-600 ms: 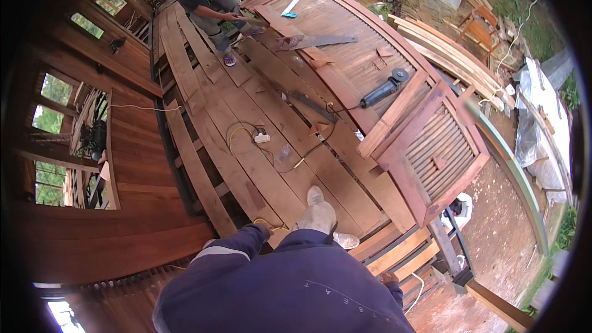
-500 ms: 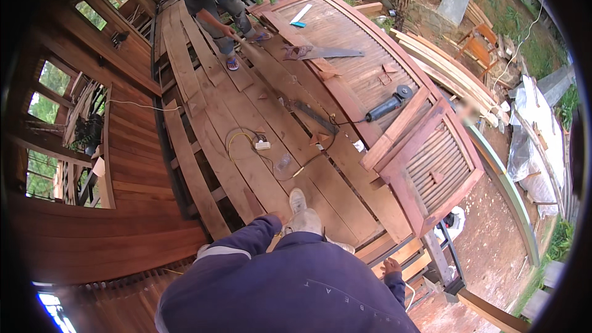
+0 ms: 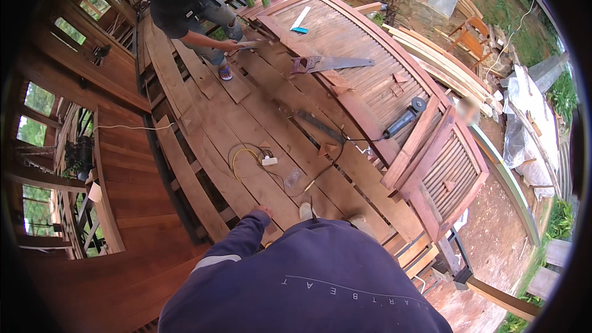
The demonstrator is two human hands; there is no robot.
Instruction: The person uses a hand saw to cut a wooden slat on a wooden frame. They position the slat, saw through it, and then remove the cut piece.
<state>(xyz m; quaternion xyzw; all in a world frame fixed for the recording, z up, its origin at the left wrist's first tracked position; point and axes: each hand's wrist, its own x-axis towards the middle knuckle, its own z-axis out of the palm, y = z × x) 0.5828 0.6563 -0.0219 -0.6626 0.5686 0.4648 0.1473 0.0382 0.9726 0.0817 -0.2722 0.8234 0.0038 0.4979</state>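
Observation:
My left hand (image 3: 265,211) reaches out low over the deck boards, past the dark blue sleeve. Its fingers are small and partly hidden, so whether they grip anything cannot be told. Just beside it lies a short reddish wood piece (image 3: 270,229). My right hand is out of sight behind my body. Ahead of my left hand, a white power strip (image 3: 269,161) with a yellow and black cord rests on the deck, near a clear plastic wrapper (image 3: 293,178). My shoes (image 3: 306,211) stand on the boards.
A slatted wooden panel (image 3: 345,31) carries a handsaw (image 3: 333,64), an angle grinder (image 3: 405,118) and wood offcuts. Dark gaps run between deck boards (image 3: 246,148). At the far left another person (image 3: 185,9) stoops, holding a thin strip (image 3: 253,44). A wooden wall (image 3: 135,203) borders the left.
My left hand has moved outward from my leg, over the boards. My right hand has gone out of view. The view has shifted, and the other person has raised the strip.

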